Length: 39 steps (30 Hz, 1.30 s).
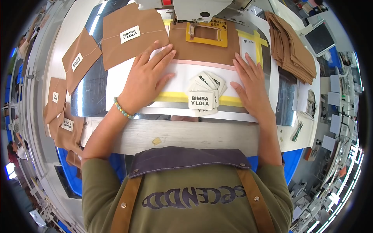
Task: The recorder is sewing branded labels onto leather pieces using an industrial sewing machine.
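A brown fabric panel [184,52] lies under the sewing machine head [200,7], with a yellow frame-shaped template [222,40] on top of it. My left hand [149,73] rests flat, fingers stretched, its fingertips at the panel's left edge and the neighbouring labelled brown panel [116,50]. Flat on the right side, my right hand [250,79] has its fingers extended, with the fingertips by the panel's right edge. Between my hands, a loose pile of white printed labels [200,100] sits on the white, yellow-taped work plate [136,87]. Neither hand holds anything.
More labelled brown panels [79,62] trail off to the left, joined by thread, and hang over the table edge. A stack of brown panels [289,48] lies at the far right. Small thread snips [297,131] rest at the right, and a dark screen [319,37] stands beyond.
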Available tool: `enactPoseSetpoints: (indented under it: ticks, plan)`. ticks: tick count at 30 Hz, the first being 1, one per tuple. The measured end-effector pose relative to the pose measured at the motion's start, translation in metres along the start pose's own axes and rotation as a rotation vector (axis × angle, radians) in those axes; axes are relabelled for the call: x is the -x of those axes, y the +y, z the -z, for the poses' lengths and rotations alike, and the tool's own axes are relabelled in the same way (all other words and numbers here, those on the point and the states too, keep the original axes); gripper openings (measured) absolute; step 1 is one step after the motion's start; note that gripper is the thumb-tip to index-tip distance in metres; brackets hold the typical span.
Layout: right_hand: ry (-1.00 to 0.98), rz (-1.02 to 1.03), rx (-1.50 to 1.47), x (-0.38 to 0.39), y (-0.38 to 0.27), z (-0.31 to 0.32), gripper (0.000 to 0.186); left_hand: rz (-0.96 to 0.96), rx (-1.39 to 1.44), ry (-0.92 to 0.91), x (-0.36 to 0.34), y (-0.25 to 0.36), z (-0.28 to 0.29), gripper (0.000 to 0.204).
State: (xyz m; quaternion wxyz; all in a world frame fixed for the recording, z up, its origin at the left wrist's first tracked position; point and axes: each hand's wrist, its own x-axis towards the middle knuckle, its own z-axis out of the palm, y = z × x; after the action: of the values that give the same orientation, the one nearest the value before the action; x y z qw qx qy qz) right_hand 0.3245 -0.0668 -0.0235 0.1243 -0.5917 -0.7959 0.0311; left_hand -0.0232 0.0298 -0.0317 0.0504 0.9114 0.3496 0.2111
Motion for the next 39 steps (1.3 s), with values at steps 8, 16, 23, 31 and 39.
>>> enactPoseSetpoints:
  ticks: [8,16,23,31,39]
  plan:
    - [-0.016,0.019,-0.014,-0.002,-0.001,0.002,0.063,0.006,-0.137,-0.019,0.001,-0.003,-0.001,0.055]
    - [-0.019,0.025,-0.027,-0.001,0.001,0.001,0.062,0.143,-0.097,0.000,0.005,-0.020,0.001,0.061]
    - [-0.018,0.033,-0.020,-0.002,0.000,0.002,0.063,0.142,-0.110,-0.063,0.010,-0.064,0.026,0.062]
    - [-0.024,0.035,-0.004,-0.001,0.001,0.002,0.063,0.039,-0.106,0.202,0.010,-0.075,0.039,0.019]
    - [0.163,-0.014,-0.164,0.000,0.013,-0.001,0.065,-0.053,0.053,-0.156,-0.003,-0.022,0.012,0.078]
